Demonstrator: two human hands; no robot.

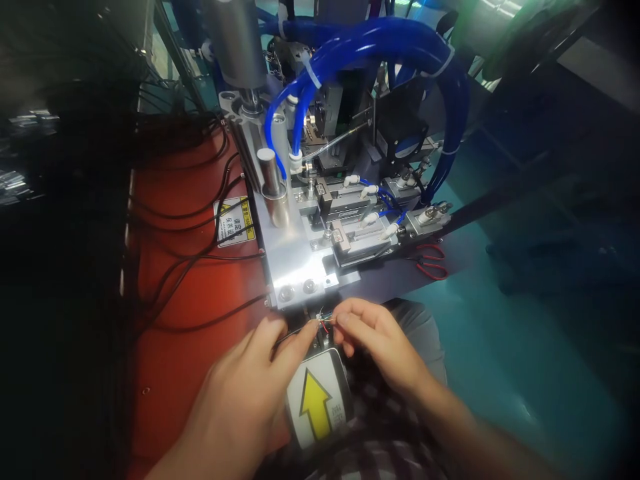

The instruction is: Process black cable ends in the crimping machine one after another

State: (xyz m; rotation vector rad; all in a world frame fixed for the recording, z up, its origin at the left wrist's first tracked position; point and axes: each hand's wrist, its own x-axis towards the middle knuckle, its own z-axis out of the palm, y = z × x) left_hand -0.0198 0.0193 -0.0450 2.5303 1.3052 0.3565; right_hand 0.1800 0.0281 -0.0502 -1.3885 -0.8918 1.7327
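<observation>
Just in front of the metal machine head, thin wires (pixel 325 325), one red and others pale, spread out between my two hands. The fingertips of my right hand (pixel 373 337) pinch the wire ends from the right. From the left, my left hand (pixel 253 370) has its thumb against the wires, and a thin dark cable (pixel 294 332) runs between its thumb and forefinger. A small fixture, partly hidden by my fingers, lies beneath the wires. Below them is a white label (pixel 295 400) with a yellow arrow (pixel 315 403).
A machine with a metal plate (pixel 290 257), blue air hoses (pixel 380 33) and pneumatic cylinders (pixel 363 240) stands ahead. Black cables (pixel 185 257) cross the red surface (pixel 175 373) on the left, near a warning label (pixel 235 221). Red-handled scissors or pliers (pixel 433 261) lie right.
</observation>
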